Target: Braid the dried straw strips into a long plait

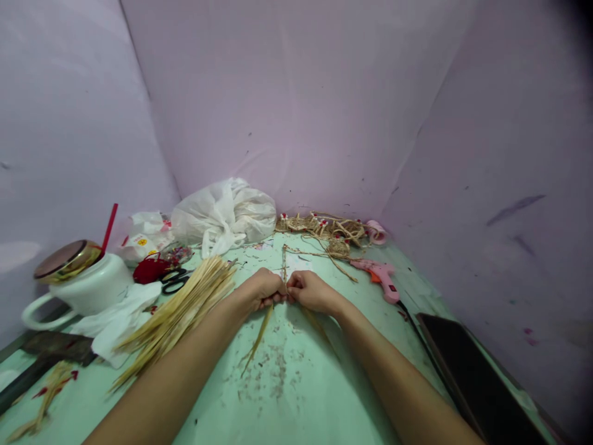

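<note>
My left hand (267,288) and my right hand (309,290) meet over the middle of the green table, both with fingers closed. Between them they pinch a thin braided straw cord (284,262), whose upper end stretches away from me. A loose straw strand (257,340) hangs out below my left hand, and another strand (319,322) trails under my right wrist. Beside my left forearm lies a bundle of dry straw strips (185,309). The exact grip of the fingertips is hidden.
At the back are a white plastic bag (227,213) and woven straw pieces (340,232). A pink glue gun (380,275) and a dark flat object (477,377) lie right. Left stand a white mug (92,287), black-handled scissors (175,281) and a hammer (55,349).
</note>
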A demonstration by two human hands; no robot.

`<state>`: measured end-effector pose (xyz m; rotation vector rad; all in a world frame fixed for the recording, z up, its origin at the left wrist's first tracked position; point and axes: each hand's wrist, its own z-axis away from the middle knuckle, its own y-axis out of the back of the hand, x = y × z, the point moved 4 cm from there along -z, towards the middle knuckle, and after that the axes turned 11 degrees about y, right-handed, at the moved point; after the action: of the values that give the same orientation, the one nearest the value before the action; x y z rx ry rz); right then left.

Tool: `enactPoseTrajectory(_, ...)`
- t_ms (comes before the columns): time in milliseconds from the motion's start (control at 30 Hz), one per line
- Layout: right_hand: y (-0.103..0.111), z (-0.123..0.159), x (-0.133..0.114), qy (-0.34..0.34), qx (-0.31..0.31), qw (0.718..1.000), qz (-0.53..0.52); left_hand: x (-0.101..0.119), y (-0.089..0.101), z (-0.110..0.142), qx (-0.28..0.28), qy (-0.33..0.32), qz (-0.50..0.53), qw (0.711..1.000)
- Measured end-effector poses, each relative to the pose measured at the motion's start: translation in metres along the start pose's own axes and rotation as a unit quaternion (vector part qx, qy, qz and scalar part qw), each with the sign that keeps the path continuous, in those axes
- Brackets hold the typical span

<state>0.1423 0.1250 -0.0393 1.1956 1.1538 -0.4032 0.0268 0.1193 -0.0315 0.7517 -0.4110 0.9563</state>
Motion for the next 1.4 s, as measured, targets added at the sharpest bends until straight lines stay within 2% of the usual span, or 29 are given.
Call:
enactPoseTrajectory(100,0.008,0.002,-0.009,-0.006,0.015,0.991,0.132,0.003,0.000,0.001,0.031,-0.026,-0.001,0.999)
enactPoseTrajectory(200,0.015,0.007,-0.019,-0.072,0.027,0.978,0.193,0.002,-0.002,0.002,0.031,-0.030,0.006,0.999)
enactPoseTrajectory(333,0.006,0.012,-0.026,-0.137,-0.026,0.984,0.109,-0.003,-0.003,0.002,0.009,-0.011,0.042,0.999)
enactPoseTrajectory(433,-0.001,0.014,-0.028,-0.128,-0.031,0.988,0.083,-0.006,-0.003,0.000,-0.013,-0.021,0.066,0.998)
enactPoseTrajectory(600,0.000,0.013,-0.025,-0.100,-0.041,0.991,0.072,-0.006,0.001,-0.005,-0.052,-0.083,0.044,0.994)
enactPoseTrajectory(633,0.003,0.011,-0.025,-0.093,-0.024,0.993,0.071,-0.005,0.002,-0.006,-0.063,-0.093,0.040,0.993)
enactPoseTrajectory(767,0.016,0.006,-0.024,-0.082,0.114,0.986,0.085,-0.004,0.005,-0.006,-0.102,-0.112,0.030,0.988)
enactPoseTrajectory(800,0.014,0.006,-0.023,-0.099,0.117,0.986,0.064,-0.004,0.005,-0.005,-0.106,-0.114,0.032,0.987)
enactPoseTrajectory(933,-0.005,0.007,-0.018,-0.172,0.047,0.981,-0.076,-0.003,0.006,-0.004,-0.111,-0.129,0.041,0.985)
enactPoseTrajectory(1000,-0.008,0.006,-0.015,-0.174,0.055,0.980,-0.075,-0.003,0.006,-0.004,-0.111,-0.130,0.021,0.985)
enactPoseTrajectory(1167,-0.006,0.004,-0.004,-0.169,0.094,0.979,-0.056,-0.002,0.012,0.001,-0.059,-0.096,-0.089,0.990)
enactPoseTrajectory(1300,-0.008,0.005,-0.003,-0.175,0.096,0.974,-0.105,0.006,0.017,0.018,0.034,-0.075,-0.188,0.979)
enactPoseTrajectory(1400,-0.011,0.006,-0.005,-0.186,0.087,0.964,-0.166,0.010,0.010,0.032,0.110,-0.095,-0.246,0.958)
